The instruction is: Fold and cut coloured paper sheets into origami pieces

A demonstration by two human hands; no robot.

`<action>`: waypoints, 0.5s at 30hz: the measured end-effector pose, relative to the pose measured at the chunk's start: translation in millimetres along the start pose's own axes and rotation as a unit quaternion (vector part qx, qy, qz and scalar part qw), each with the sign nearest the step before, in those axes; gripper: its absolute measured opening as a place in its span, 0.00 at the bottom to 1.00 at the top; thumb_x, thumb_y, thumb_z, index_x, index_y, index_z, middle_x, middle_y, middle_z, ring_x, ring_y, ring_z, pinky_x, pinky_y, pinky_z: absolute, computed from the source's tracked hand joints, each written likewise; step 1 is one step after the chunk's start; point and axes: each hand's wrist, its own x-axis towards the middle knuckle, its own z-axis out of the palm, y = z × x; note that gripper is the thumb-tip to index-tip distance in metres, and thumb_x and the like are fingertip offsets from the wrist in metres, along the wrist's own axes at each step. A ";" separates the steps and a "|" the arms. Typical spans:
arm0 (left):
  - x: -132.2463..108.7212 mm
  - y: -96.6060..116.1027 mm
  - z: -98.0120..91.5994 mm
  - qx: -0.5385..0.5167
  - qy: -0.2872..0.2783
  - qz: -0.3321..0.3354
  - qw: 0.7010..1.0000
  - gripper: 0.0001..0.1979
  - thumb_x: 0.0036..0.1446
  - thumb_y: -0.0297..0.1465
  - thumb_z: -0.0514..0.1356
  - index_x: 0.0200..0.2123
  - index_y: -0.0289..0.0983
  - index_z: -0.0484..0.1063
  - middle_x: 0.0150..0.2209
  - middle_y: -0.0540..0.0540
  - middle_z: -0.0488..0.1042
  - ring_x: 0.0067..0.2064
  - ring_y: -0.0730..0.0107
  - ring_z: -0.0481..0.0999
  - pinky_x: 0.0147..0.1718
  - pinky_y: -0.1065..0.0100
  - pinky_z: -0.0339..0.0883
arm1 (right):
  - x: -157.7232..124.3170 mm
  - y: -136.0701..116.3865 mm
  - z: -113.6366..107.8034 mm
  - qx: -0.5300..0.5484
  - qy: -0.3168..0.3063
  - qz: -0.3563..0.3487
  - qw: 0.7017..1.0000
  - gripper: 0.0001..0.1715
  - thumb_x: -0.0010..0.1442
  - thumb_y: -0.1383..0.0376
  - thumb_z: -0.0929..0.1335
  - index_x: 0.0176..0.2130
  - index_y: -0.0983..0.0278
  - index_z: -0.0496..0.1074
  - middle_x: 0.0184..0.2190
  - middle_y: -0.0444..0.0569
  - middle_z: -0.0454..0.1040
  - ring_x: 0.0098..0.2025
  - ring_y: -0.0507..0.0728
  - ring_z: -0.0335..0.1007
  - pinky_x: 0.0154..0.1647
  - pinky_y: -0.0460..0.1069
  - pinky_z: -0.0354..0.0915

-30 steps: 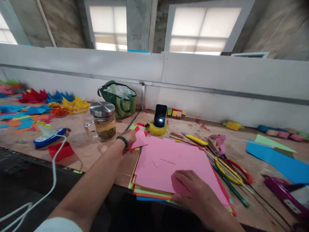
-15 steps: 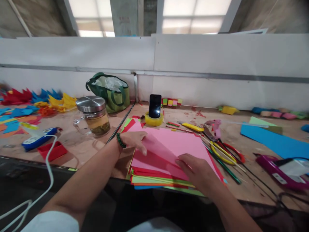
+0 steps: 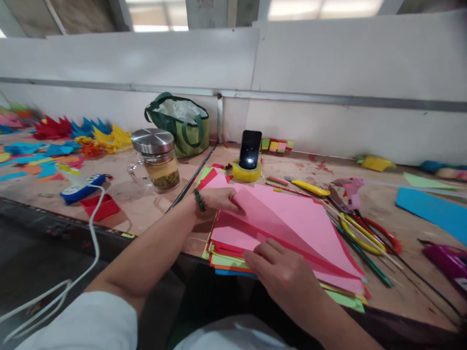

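Note:
A stack of coloured paper (image 3: 233,265), pink on top with red, green, orange and blue edges below, lies at the table's front edge. My left hand (image 3: 219,200), with a dark green bead bracelet on the wrist, pinches the left side of a pink paper sheet (image 3: 262,211). That sheet is raised and bends over the pink paper beneath it. My right hand (image 3: 280,270) has its fingers curled at the stack's front edge, closed on the paper there; its thumb is partly hidden.
Behind the stack, a phone (image 3: 251,148) leans in a yellow tape roll (image 3: 247,172). To the right lie a yellow cutter (image 3: 310,187), scissors (image 3: 361,233), a pink glue gun (image 3: 349,189) and a green stick (image 3: 368,260). A glass mug (image 3: 160,170) and green bag (image 3: 186,131) stand left.
My right hand has moved toward me, to the stack's front edge. My left hand stays at the stack's left side, its fingers now closer together on the pink sheet. The view has shifted.

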 end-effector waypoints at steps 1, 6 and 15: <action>-0.2 1.1 0.2 0.000 -0.001 0.000 1.000 0.09 0.47 0.33 0.69 0.31 0.34 0.80 0.30 0.49 0.79 0.33 0.70 0.75 0.39 0.70 0.67 | 5.5 0.7 4.5 -0.014 -0.008 0.007 1.000 0.09 0.63 0.71 0.64 0.34 0.64 0.72 0.26 0.46 0.70 0.29 0.54 0.64 0.27 0.48 0.55; -0.4 4.7 2.1 -0.004 -0.001 0.000 1.000 0.08 0.47 0.33 0.68 0.30 0.34 0.81 0.28 0.50 0.79 0.31 0.71 0.74 0.37 0.70 0.67 | 27.7 0.8 26.2 -0.036 -0.046 0.053 0.997 0.06 0.60 0.65 0.69 0.30 0.63 0.73 0.28 0.46 0.72 0.32 0.55 0.67 0.28 0.48 0.57; -0.3 0.2 3.3 -0.018 -0.002 0.007 1.000 0.09 0.46 0.34 0.69 0.31 0.35 0.81 0.29 0.49 0.80 0.33 0.69 0.75 0.37 0.70 0.67 | 31.0 -1.2 24.3 -0.013 -0.094 0.047 0.994 0.03 0.59 0.65 0.70 0.33 0.63 0.73 0.30 0.47 0.73 0.34 0.56 0.69 0.31 0.48 0.60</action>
